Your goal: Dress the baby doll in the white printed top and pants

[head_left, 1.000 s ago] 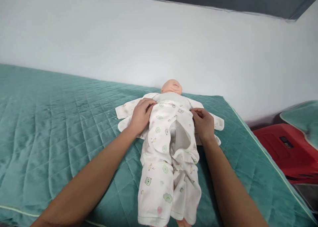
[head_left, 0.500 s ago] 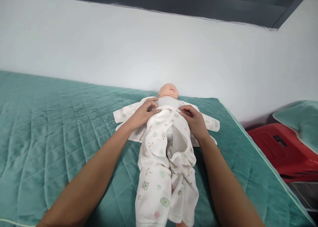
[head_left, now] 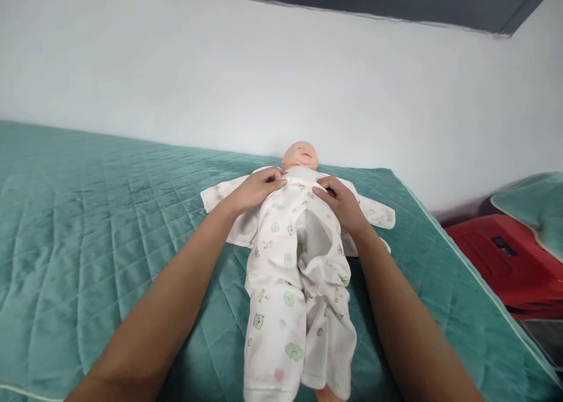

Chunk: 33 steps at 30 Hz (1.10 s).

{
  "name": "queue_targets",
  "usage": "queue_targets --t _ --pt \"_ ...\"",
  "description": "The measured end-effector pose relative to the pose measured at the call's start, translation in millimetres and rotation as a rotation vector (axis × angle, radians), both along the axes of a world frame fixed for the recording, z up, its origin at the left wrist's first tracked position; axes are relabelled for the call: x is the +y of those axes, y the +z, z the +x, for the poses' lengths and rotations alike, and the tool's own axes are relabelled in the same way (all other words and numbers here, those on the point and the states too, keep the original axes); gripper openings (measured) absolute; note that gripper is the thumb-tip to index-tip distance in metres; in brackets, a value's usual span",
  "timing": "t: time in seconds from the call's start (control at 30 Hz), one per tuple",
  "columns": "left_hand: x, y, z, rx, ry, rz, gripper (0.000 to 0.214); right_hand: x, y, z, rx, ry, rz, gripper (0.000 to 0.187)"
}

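A baby doll [head_left: 299, 154] lies on its back on a teal quilted mattress [head_left: 88, 214], its head toward the white wall. It wears white printed trousers [head_left: 285, 273] pulled up to the chest, over an opened white top [head_left: 220, 198] spread out under it. My left hand [head_left: 257, 188] pinches the trousers' top edge at the doll's left chest side. My right hand [head_left: 341, 201] grips the same edge on the other side. Both hands have their fingers closed on the fabric. A bare doll foot [head_left: 325, 395] shows at the bottom.
The mattress edge [head_left: 461, 273] runs diagonally on the right. Beyond it lies a red object [head_left: 505, 261] with a teal cushion [head_left: 536, 208] on top. The white wall [head_left: 264, 85] stands right behind the doll's head.
Both hands have slid up the doll's body from the waist sides to the upper chest, drawing the trousers' top edge higher and closer together.
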<state>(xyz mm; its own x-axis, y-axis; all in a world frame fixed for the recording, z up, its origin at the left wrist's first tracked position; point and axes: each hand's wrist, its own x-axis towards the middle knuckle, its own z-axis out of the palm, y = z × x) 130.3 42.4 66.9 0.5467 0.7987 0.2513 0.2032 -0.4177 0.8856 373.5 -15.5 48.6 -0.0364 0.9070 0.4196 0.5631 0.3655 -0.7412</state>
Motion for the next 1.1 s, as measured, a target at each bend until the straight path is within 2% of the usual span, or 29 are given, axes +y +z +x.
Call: queue_targets --t 0.1,0.2,0.47,0.7,0.83,0.9,1.1 --pt "11.7 -1.8 7.4 0.058 0.098 0.048 0.028 7.1 1.2 -2.3 -0.043 -0.115 -0.049 0.031" --pt "23.9 -2.4 17.4 0.145 0.218 0.103 0.026 17.2 4.9 -4.5 -0.103 -0.198 -0.034 0.031" --pt "53.1 -13.6 35.9 0.291 0.392 0.250 0.024 44.3 5.1 -3.9 -0.156 -0.294 -0.051 0.030" --pt "52.7 -20.3 35.0 0.243 0.389 0.214 0.014 41.0 -0.5 -3.8 -0.189 -0.387 -0.003 0.031" --pt "49.0 -19.1 33.9 0.183 0.341 0.168 0.009 45.8 -4.2 -1.7 -0.239 -0.363 0.095 0.031" --pt "48.2 -17.0 33.9 0.237 0.337 0.172 0.010 47.2 -5.0 -1.5 -0.238 -0.344 0.130 0.029" --pt "51.2 -11.6 35.9 0.489 0.383 0.209 0.012 44.9 0.4 -4.3 -0.235 -0.377 -0.025 0.030"
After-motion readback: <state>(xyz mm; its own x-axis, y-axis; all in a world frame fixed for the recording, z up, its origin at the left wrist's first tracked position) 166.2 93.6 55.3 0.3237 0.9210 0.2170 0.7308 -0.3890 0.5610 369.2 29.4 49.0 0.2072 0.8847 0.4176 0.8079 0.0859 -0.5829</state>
